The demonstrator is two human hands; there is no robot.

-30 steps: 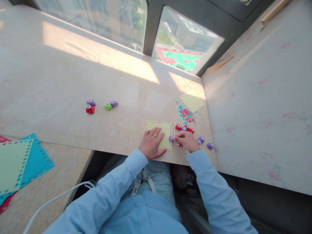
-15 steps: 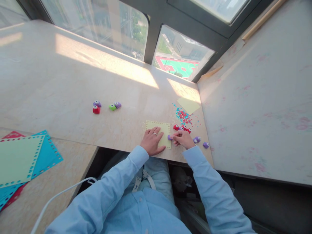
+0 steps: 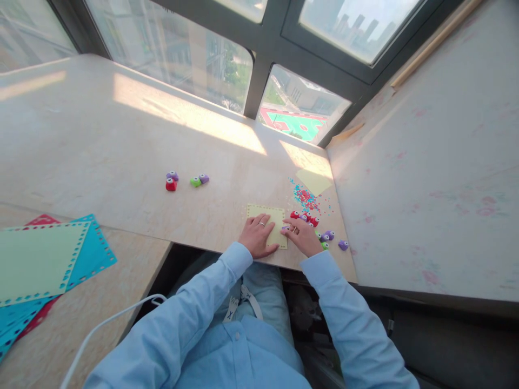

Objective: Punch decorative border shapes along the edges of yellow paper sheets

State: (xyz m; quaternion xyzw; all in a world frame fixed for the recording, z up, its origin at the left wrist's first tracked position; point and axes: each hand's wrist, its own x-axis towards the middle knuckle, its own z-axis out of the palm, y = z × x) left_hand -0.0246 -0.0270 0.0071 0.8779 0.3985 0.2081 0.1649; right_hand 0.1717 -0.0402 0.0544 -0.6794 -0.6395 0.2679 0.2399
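Note:
A pale yellow paper sheet [image 3: 278,220] with small holes punched along its borders lies near the table's front edge. My left hand [image 3: 258,235] rests flat on it, fingers stretched out. At the sheet's right border, my right hand [image 3: 303,237] is closed on a small purple paper punch [image 3: 285,229], its fingers partly covering it. Just beyond that hand stand several red paper punches [image 3: 294,215]. To its right are more purple paper punches [image 3: 343,245] and a green paper punch [image 3: 325,246], partly behind the hand.
Red and blue confetti [image 3: 305,198] lies beside a plain yellow paper [image 3: 314,182]. Farther left sit a red punch [image 3: 171,185] and a green punch [image 3: 195,182], each beside a purple one. Punched coloured sheets [image 3: 44,259] overlap at left. A white cable [image 3: 105,323] hangs in front.
My right fingers have shifted over the purple punch at the sheet's right border, now covering more of it. My left hand stays flat on the sheet. The head view has moved slightly.

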